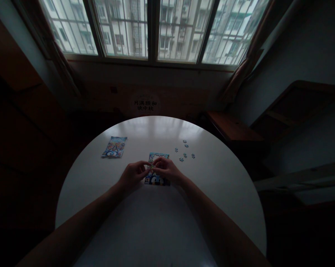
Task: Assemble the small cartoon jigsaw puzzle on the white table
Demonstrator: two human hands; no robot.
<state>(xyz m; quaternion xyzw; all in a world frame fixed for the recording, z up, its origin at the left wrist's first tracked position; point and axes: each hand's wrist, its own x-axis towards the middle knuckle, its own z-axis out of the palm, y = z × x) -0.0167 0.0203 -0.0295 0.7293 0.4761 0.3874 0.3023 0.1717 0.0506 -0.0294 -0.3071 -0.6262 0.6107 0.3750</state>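
Note:
A small, partly filled jigsaw puzzle (pixel 157 180) lies flat in the middle of the round white table (pixel 161 222). My left hand (pixel 133 175) and my right hand (pixel 167 169) meet just above it. Both hands pinch a small puzzle piece (pixel 151 168) between their fingertips. The hands hide the middle of the puzzle; its blue lower part and its top edge show.
Several loose puzzle pieces (pixel 185 151) lie scattered to the right of the puzzle. A colourful printed packet (pixel 114 146) lies at the left rear of the table. A barred window (pixel 156 29) is behind, with dark wooden furniture (pixel 234 128) to the right.

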